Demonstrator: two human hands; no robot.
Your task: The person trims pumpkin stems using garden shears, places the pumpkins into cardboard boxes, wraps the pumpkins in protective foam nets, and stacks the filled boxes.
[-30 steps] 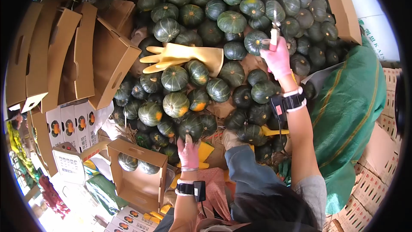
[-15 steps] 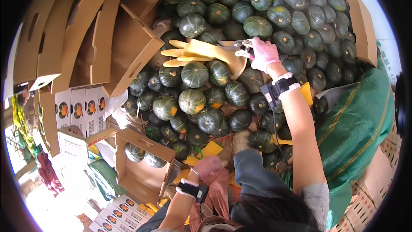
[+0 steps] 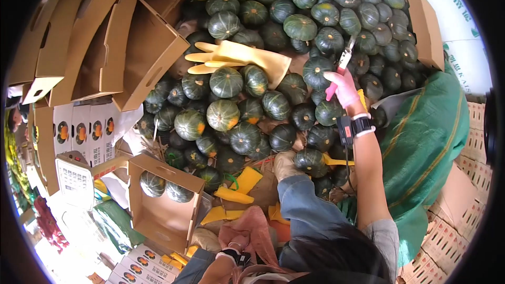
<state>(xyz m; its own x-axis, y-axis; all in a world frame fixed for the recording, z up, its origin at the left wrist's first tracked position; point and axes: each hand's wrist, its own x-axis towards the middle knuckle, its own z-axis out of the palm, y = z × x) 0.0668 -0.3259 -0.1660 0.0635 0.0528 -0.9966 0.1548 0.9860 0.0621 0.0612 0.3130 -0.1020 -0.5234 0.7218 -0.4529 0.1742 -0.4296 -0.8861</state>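
Note:
My right hand (image 3: pixel 344 89) is wrapped round the red handle of pruning shears (image 3: pixel 345 59), whose blades point up over the heap of dark green pumpkins (image 3: pixel 329 41). A round pumpkin (image 3: pixel 317 72) lies just left of this hand. Near my lap, my left hand (image 3: pixel 239 242) is beside a pink cloth (image 3: pixel 251 223); its fingers are largely hidden. A pair of yellow rubber gloves (image 3: pixel 247 58) rests on the pumpkins, left of the shears and apart from both hands.
An open cardboard box (image 3: pixel 163 218) at the lower left holds two pumpkins (image 3: pixel 179 192). Several empty cartons (image 3: pixel 147 52) lean together at the upper left. A green woven sack (image 3: pixel 428 152) bulges at the right. Yellow foam pieces (image 3: pixel 247 180) lie near my shoe (image 3: pixel 285 165).
My right hand has moved right and down, away from the yellow gloves, and the shears now point upward. My left hand has dropped back to the pink cloth. The view has shifted slightly.

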